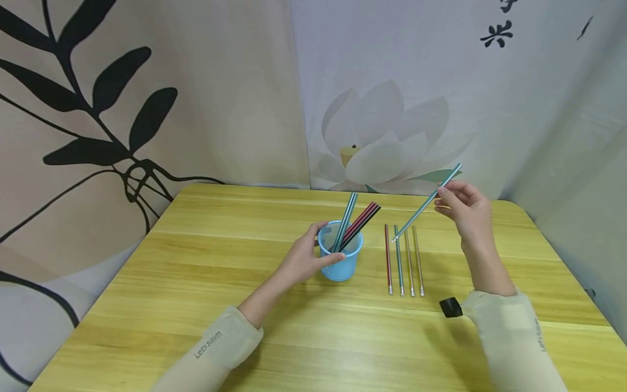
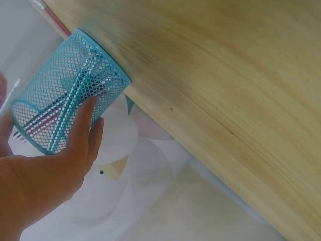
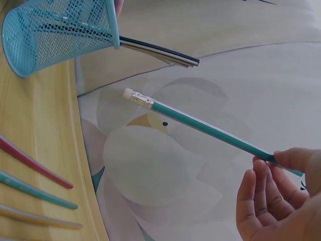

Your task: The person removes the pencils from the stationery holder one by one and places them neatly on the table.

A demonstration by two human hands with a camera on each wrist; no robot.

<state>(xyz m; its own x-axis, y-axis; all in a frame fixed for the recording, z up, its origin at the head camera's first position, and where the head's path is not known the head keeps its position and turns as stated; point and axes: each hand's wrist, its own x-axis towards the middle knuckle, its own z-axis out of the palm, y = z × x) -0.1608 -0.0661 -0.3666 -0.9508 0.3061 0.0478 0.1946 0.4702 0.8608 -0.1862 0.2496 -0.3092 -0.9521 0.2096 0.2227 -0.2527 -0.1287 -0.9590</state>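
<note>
A light blue mesh pencil cup [image 1: 341, 268] stands upright on the table, and my left hand [image 1: 305, 257] grips its side with the thumb in front. Teal pencils [image 1: 345, 218] and red and black pencils [image 1: 363, 222] lean out of its top. To the right, raised above the table, my right hand [image 1: 467, 211] pinches a teal pencil [image 3: 210, 129] near one end between thumb and fingers. This pencil slants, its white eraser [image 3: 128, 94] lower and toward the cup. Below it, a red pencil [image 1: 388, 258], another teal pencil [image 1: 399, 267] and two yellowish pencils [image 1: 410, 269] lie side by side.
The wooden table [image 1: 196, 261] ends at a back edge close behind the cup. A printed cloth backdrop [image 1: 235, 98] with leaves and a lotus hangs behind it. A small black block [image 1: 450, 307] sits by the right sleeve.
</note>
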